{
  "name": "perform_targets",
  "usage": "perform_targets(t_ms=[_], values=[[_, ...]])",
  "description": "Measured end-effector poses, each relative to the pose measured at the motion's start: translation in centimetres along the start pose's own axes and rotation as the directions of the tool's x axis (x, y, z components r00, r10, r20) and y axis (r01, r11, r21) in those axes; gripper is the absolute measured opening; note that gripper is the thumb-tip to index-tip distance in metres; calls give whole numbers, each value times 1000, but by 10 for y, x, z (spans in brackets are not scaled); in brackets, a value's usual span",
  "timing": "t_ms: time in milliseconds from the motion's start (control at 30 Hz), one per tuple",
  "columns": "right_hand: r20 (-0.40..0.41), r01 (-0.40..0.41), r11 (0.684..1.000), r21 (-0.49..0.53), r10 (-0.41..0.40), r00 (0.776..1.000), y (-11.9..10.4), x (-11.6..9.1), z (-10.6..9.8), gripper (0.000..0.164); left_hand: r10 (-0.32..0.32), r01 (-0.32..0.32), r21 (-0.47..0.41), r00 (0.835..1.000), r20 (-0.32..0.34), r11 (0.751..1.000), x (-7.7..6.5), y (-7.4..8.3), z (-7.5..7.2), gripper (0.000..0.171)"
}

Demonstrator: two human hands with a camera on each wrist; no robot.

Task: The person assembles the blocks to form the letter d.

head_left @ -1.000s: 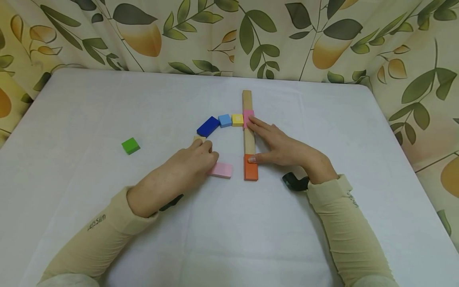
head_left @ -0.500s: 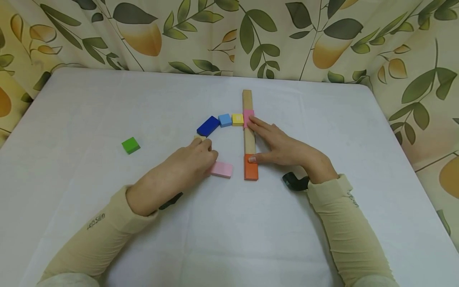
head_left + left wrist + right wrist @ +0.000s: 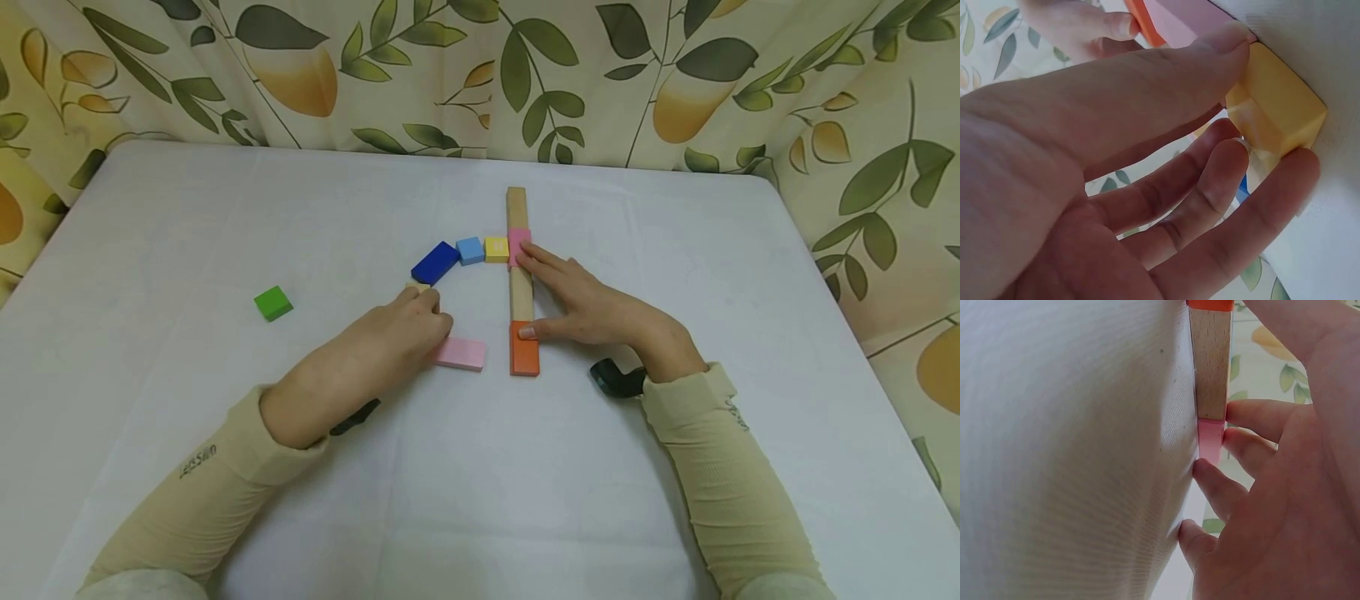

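In the head view, my left hand bends over the left side of a curve of small blocks. Its thumb and fingertips hold a yellow block on the table, seen in the left wrist view and mostly hidden from above. A dark blue block lies just beyond, and a pale pink block touches the thumb side. My right hand rests spread along a straight row: fingertips on a bright pink block, thumb on an orange block. A plain wooden block lies between them.
A light blue block and a small yellow block link the dark blue one to the row. Another wooden block tops the row. A green block lies apart at left. A leaf-patterned curtain hangs behind the white table.
My left hand has shifted very slightly left, and the pale pink block's near end moves a little with it. The right hand stays where it is.
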State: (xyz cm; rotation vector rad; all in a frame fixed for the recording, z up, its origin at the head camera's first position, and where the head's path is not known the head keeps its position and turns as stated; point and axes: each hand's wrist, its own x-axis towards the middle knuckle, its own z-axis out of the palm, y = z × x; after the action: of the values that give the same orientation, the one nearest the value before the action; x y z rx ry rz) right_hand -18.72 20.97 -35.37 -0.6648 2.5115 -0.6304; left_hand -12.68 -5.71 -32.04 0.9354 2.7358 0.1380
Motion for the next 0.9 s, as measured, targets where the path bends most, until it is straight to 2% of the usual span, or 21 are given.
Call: perform_targets(t_ms=[200, 367, 567, 667, 900], values=[[-2, -7, 1000, 0, 7, 1000, 0, 0, 0, 98, -37, 39, -45, 998, 54, 998, 2, -1, -4, 31], [0, -5, 1000, 5, 5, 1000, 0, 1, 0, 98, -65, 71, -86, 995, 72, 994, 1, -10, -12, 42], [3, 5, 1000, 15, -5, 1000, 1, 2, 1, 97, -84, 86, -156, 996, 21, 984, -10, -30, -24, 44], [3, 2, 1000, 15, -2, 1000, 1, 2, 1, 98, -88, 86, -157, 996, -7, 984, -18, -40, -28, 44], [1, -6, 1000, 3, 6, 1000, 1, 2, 1, 99, -144, 139, -151, 989, -21, 979, -34, -63, -30, 45]])
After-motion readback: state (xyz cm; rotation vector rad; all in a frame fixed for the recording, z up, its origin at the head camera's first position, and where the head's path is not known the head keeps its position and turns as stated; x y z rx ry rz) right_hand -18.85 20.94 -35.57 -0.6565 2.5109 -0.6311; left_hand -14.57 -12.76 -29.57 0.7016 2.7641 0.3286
